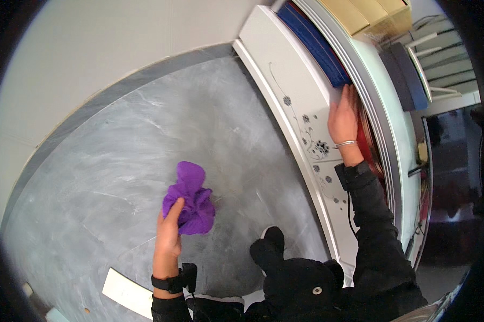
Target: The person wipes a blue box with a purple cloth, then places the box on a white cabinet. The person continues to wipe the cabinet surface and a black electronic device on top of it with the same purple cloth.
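Note:
My left hand (pixel 170 231) grips a crumpled purple cloth (pixel 191 201), thumb on top, held out over the grey floor. On the right, my right hand (pixel 344 120) reaches into the open shelf of a low white cabinet (pixel 306 108) with a black floral pattern. Its fingers are stretched out, with the tips at the near end of a dark blue case (pixel 314 42); whether they press on it is unclear. Beside the wrist, partly covered by my hand and sleeve, lies a red item (pixel 366 141) in the same shelf.
Yellowish boxes (pixel 364 16) and a dark box (pixel 403 76) stand on the cabinet's pale glass top (pixel 391 104), near a television (pixel 451 161). A whitish wall (pixel 105 44) borders the grey floor (pixel 125 161). A cream-coloured board (pixel 127 292) lies at the lower left.

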`<state>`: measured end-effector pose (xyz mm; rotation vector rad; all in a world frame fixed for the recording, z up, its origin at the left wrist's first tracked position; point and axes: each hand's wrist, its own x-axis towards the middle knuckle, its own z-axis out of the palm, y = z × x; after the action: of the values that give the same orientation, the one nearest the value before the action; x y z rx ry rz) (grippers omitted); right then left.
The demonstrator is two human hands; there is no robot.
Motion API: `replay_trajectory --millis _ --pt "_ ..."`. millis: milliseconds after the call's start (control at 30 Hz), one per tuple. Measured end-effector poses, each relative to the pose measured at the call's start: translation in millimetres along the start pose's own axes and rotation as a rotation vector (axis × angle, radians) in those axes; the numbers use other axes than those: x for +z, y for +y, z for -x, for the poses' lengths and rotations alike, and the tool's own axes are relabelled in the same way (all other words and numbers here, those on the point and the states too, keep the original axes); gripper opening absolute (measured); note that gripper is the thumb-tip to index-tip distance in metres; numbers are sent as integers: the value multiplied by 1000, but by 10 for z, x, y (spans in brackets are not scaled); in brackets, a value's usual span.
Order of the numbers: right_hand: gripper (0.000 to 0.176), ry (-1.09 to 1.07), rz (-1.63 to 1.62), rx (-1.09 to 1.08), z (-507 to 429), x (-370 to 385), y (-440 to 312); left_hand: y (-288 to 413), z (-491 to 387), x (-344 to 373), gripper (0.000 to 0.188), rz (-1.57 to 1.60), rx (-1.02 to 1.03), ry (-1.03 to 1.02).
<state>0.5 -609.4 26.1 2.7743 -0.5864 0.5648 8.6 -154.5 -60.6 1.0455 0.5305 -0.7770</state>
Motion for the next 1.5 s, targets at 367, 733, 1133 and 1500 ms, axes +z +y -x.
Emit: replay_trajectory --millis 367,733,1133,1500 --pt "72 -60 -249 150 170 -147 139 72 -22 -296 46 72 22 98" --pt "60 146 -1196 1013 -922 169 -306 0 -234 67 46 66 -21 -30" --pt "81 232 -217 228 -423 252 -49 -4 -263 -48 44 103 -6 -6" --pt "65 -460 -1154 -228 666 -327 -1487 -5 -77 460 67 10 89 -295"
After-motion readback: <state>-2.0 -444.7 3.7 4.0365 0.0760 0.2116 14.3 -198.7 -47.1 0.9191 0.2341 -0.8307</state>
